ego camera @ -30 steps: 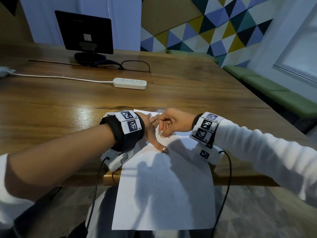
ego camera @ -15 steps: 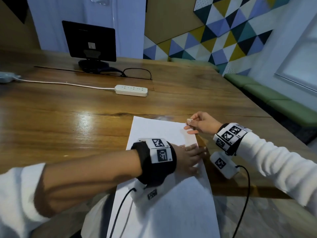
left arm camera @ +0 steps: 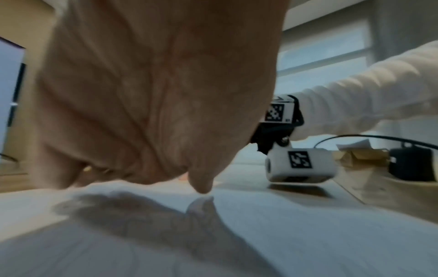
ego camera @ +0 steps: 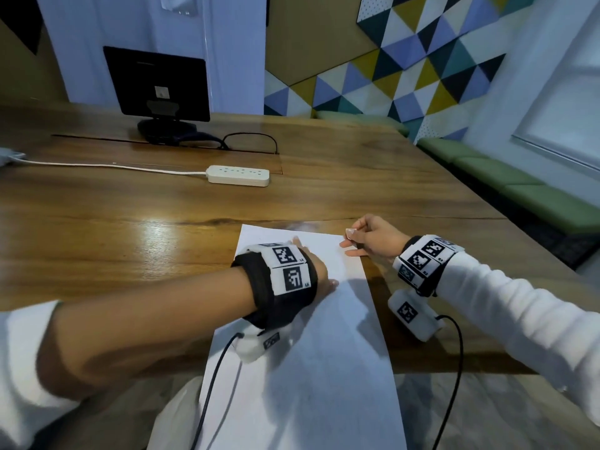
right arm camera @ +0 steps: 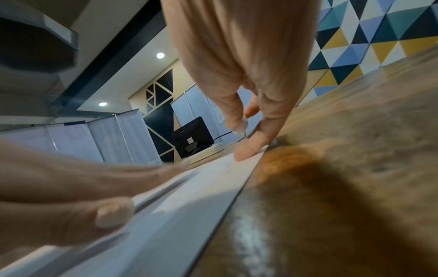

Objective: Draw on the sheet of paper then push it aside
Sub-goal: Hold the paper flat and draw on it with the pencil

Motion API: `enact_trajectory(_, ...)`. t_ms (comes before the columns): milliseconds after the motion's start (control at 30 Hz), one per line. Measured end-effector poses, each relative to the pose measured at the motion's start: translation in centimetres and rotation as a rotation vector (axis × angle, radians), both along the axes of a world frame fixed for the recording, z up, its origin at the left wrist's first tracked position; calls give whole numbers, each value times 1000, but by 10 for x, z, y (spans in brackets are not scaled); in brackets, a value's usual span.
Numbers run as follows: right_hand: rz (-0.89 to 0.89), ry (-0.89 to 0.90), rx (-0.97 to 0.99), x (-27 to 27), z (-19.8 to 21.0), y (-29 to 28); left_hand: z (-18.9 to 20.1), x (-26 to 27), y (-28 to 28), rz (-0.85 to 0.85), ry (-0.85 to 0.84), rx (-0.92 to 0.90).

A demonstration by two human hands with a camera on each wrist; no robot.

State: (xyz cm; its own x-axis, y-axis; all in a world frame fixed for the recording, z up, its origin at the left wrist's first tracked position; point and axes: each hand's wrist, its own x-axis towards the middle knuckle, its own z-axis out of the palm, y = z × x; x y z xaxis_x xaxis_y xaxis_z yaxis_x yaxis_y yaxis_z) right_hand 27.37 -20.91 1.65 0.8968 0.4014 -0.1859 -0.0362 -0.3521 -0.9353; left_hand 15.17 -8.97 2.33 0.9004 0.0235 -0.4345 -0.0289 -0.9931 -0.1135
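Observation:
A white sheet of paper [ego camera: 324,352] lies on the wooden table [ego camera: 97,206], its near part hanging over the table's front edge. My left hand [ego camera: 319,269] lies palm down on the sheet's upper left part with its fingers spread flat; the left wrist view shows this palm [left arm camera: 154,93] just above the paper [left arm camera: 308,234]. My right hand [ego camera: 373,238] is at the sheet's far right corner, loosely curled. One straight fingertip [right arm camera: 246,150] presses the paper's right edge [right arm camera: 189,206]. I see no pen in either hand.
A black monitor [ego camera: 159,82] stands at the back with a black cable loop [ego camera: 250,138] beside it. A white power strip [ego camera: 238,175] and its cord lie across the table's middle. Green bench cushions [ego camera: 519,190] run along the right. A black adapter [left arm camera: 412,165] sits right of the sheet.
The hands were together at the sheet's far edge and have parted. My left hand now lies flat on the paper, and my right hand went to the right corner. The sheet has barely shifted.

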Motion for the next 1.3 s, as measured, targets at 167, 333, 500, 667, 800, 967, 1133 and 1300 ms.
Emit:
enact_trajectory(167,-31,-45,-21,4,-5,4,-5,2,-14,-388,-14,-47)
enact_trajectory(333,-15,-58,-41,6,-6,1,13,5,13,36,24,-46)
enact_trajectory(500,-13,-42,-62,10,-4,-1,25,-14,29,77,1,86)
enact_trajectory(667,-31,-57,-92,8,-3,6,-3,-3,-4,-314,-7,-108)
enact_trajectory(800,-63,-54,-76,6,-4,3,-3,5,14,-69,-43,-130)
enact_trajectory(967,-28,-62,-128,4,-1,0,22,-10,52,197,-91,-36)
enact_trajectory(1133,42,-135,-237,2,3,3,-8,0,32,-278,1,-137)
enact_trajectory(1300,189,-129,-313,-6,18,-5,-3,-8,79,40,47,7)
